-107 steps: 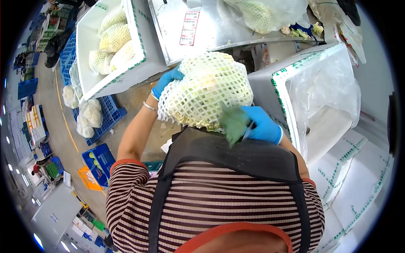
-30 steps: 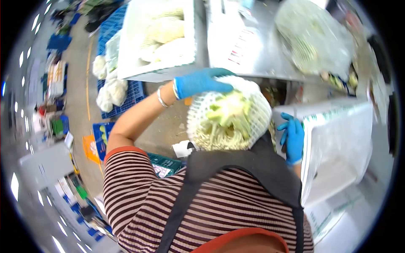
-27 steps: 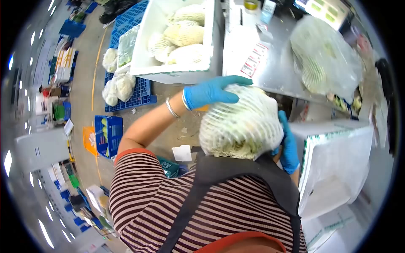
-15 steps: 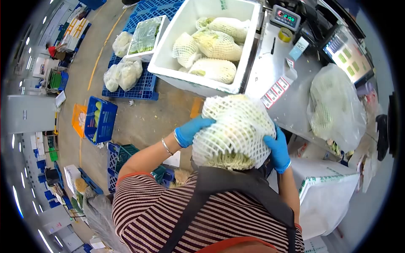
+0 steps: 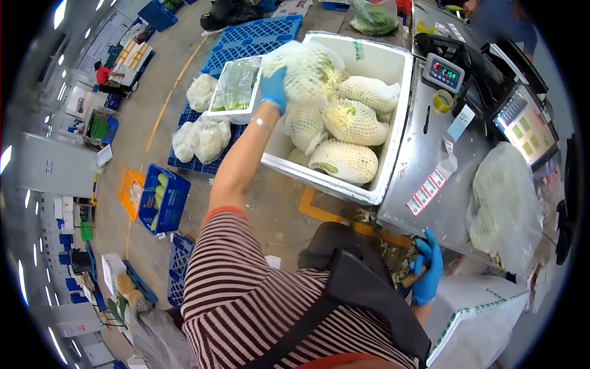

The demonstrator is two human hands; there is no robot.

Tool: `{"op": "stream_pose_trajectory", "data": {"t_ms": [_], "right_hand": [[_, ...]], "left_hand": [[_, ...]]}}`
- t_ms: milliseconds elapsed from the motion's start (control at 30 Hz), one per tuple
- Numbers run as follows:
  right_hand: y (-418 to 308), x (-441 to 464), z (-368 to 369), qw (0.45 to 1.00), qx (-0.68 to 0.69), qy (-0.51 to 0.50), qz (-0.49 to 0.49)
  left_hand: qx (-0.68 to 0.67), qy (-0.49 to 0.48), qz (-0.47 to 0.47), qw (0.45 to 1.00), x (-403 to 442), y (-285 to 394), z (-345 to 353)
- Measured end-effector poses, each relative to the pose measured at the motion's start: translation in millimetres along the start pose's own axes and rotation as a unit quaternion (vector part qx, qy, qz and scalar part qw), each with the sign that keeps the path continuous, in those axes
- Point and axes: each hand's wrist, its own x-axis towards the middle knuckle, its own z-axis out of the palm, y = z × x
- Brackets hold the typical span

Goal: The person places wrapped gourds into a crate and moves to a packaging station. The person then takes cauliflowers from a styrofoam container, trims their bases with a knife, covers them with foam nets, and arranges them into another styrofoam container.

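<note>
My left hand (image 5: 274,89), in a blue glove, grips a cauliflower in white foam netting (image 5: 302,72) over the far left corner of a large white foam box (image 5: 393,117). The held cauliflower is slightly blurred. Several other netted cauliflowers (image 5: 344,161) lie inside the box. My right hand (image 5: 428,270), also gloved in blue, is low on the right, beside the metal table's near edge. Its fingers are apart and hold nothing.
The metal table (image 5: 399,209) bears a scale (image 5: 443,72), yellow tape (image 5: 442,100), labels (image 5: 428,192), a screen (image 5: 527,126) and a bagged vegetable (image 5: 507,203). Blue pallets (image 5: 252,43), a blue crate (image 5: 163,200) and another foam box (image 5: 476,313) stand around. Two people are farther off.
The netted cauliflower has moved from in front of my chest up and left to the foam box, in my left hand. My right hand has let go of it and is lower.
</note>
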Motion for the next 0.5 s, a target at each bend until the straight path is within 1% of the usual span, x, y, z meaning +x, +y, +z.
{"op": "stream_pose_trajectory", "data": {"t_ms": [33,67,100,133,200,233,267,300,367,400,467,500], "right_hand": [[7,-4,-6,1.000,0.003,0.019,-0.002],[14,-7,-14,0.999,0.006,0.036,-0.003],[19,-9,-20,0.999,0.007,0.054,-0.003],[22,-12,-20,0.998,0.016,0.064,0.008],[26,-22,-23,0.995,0.033,0.088,0.029],[28,-28,-30,0.996,-0.007,0.082,0.022],[32,-31,-35,0.995,0.013,0.093,0.032],[39,-33,-40,0.993,0.034,0.104,0.042],[47,-38,-54,0.992,0.041,0.109,0.053],[44,-44,-55,0.989,0.025,0.127,0.077],[34,-61,-53,0.979,-0.010,0.157,0.129],[34,-66,-65,0.982,-0.031,0.136,0.125]], "left_hand": [[0.111,-0.058,0.088,0.988,18,2,10],[0.271,-0.024,0.183,0.945,40,-7,20],[0.365,0.005,0.184,0.913,56,-18,29],[0.401,-0.021,0.185,0.897,92,-48,24],[0.477,-0.004,0.102,0.873,101,-68,31],[0.524,-0.012,0.059,0.849,111,-86,25],[0.568,-0.020,0.018,0.822,123,-110,18],[0.610,-0.028,-0.021,0.791,122,-120,18],[0.607,0.026,-0.023,0.794,114,-131,35],[0.603,0.054,-0.023,0.795,105,-131,50],[0.712,0.212,0.021,0.669,87,-128,79],[0.702,0.051,0.043,0.709,114,-141,78]]}}
